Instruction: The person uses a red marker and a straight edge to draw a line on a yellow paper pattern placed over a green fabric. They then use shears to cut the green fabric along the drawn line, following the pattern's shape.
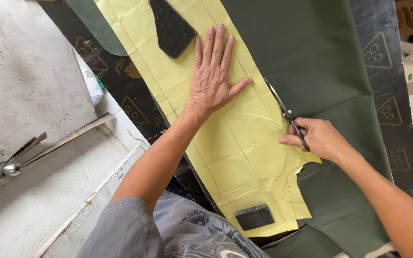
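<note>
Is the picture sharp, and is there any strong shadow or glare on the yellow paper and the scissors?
Head view: sharp, even soft light; only a faint shadow beside the left hand on the yellow paper; a small glint on the scissors in the right hand; no blur.

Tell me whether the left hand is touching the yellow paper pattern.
Touching. The head view shows the left hand pressed flat, fingers spread, directly on the yellow paper pattern, no gap visible.

Paper pattern (235, 143) on cloth (321, 62)
</note>
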